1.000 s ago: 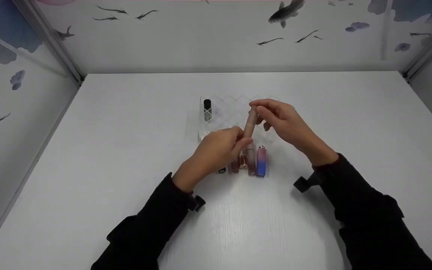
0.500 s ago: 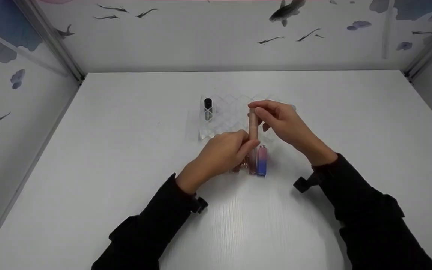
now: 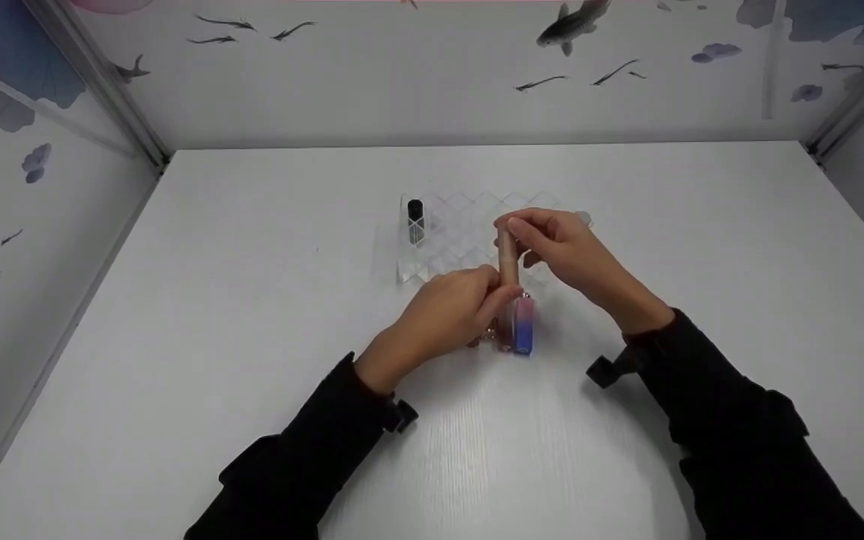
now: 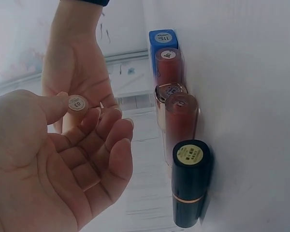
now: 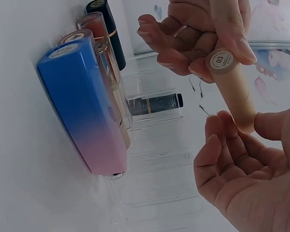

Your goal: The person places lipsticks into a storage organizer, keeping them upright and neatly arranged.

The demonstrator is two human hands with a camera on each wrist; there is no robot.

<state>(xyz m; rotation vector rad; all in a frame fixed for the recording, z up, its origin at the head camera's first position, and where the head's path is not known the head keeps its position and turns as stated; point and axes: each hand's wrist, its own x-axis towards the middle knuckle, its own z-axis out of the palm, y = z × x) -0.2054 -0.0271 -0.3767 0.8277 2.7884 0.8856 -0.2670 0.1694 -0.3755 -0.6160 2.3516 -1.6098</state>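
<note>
A slim beige cosmetic tube (image 3: 508,259) with a round 03 label on its end is held between both hands. My left hand (image 3: 453,306) pinches the labelled end between thumb and fingers. At the other end, my right hand (image 3: 573,251) grips the tube with thumb and fingertips. Below them on the table lies a row of lip products: a blue-and-pink lipstick (image 5: 87,113), reddish tubes (image 4: 181,116), a gold-trimmed one (image 4: 161,104) and a dark lipstick (image 4: 189,174) with a gold band. In the head view my left hand covers part of this row.
Behind the hands stands a clear organizer (image 3: 462,201) with a diamond pattern. A black-capped lipstick (image 3: 415,217) stands in its left end. White table surface (image 3: 252,240) surrounds it, and printed panels (image 3: 432,90) enclose the back and sides.
My left hand has shifted slightly right, and the tube's lean has straightened in the head view. Both hands have since come slightly lower in the picture, still holding it.
</note>
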